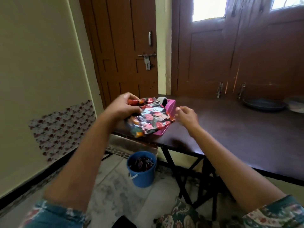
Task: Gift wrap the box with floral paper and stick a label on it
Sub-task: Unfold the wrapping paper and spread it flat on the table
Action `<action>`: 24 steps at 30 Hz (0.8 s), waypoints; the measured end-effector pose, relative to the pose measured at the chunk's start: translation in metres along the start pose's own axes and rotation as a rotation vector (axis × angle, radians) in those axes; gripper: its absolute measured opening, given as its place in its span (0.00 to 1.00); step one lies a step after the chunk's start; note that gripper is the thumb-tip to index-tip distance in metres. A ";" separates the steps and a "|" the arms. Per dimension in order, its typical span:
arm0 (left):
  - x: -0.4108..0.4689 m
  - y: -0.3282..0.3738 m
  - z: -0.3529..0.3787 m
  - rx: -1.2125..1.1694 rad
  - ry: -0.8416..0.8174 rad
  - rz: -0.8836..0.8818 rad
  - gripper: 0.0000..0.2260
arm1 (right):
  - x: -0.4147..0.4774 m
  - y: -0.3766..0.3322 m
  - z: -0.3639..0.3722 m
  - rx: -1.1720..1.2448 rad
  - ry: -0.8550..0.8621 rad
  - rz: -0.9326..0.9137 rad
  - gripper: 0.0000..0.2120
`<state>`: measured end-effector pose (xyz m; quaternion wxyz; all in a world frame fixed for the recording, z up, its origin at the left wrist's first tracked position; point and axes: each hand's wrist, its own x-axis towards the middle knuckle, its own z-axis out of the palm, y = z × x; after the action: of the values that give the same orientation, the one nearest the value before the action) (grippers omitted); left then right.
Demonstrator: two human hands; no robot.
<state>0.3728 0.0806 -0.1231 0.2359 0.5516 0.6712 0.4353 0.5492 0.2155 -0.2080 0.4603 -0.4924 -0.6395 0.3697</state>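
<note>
One head view; both of my forearms reach forward from the bottom edge, where they are cut off at patterned sleeves.

Hidden or unclear: the box (pixel 151 120) is wholly covered by glossy floral paper, so none of its own surface shows. Its near-left part is hidden behind my left hand (pixel 123 106), and motion blur softens the paper's folds. The box overlaps a pink tape dispenser (pixel 170 105) behind it; I cannot tell whether it rests on the dispenser or is held clear of it. Only the top of the tape roll (pixel 162 100) shows. What fills the blue bucket (pixel 141 170) on the floor is too dark to name.

Pose: the left fingers (pixel 132 97) curl over the box's far-left edge and grip it, at the left corner of the dark counter (pixel 230 129). The right hand (pixel 187 115) hovers just beside the box's right corner, not touching it, with its fingers (pixel 180 109) loosely curled and nothing visible in them.

Count: two hands, one wrapped box, one dispenser, one tape roll, one bucket, one dark dish (pixel 264 104) at the counter's far right.
</note>
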 end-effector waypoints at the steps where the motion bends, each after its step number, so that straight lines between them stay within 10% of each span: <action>1: 0.010 0.000 0.023 -0.050 0.026 0.028 0.12 | 0.006 0.002 -0.016 0.050 0.023 0.018 0.09; 9: 0.077 0.008 0.191 -0.449 0.070 0.011 0.06 | 0.022 0.043 -0.119 0.018 0.078 0.097 0.10; 19: 0.166 0.015 0.268 0.074 -0.454 -0.057 0.08 | 0.090 0.106 -0.167 -0.432 -0.005 0.116 0.17; 24: 0.164 -0.009 0.277 -0.047 -0.261 0.144 0.08 | 0.104 0.120 -0.162 -0.581 -0.019 0.095 0.17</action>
<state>0.5424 0.3257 -0.2447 0.3020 0.6445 0.5834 0.3913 0.7294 0.3483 -0.2470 0.2760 -0.6295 -0.6992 0.1968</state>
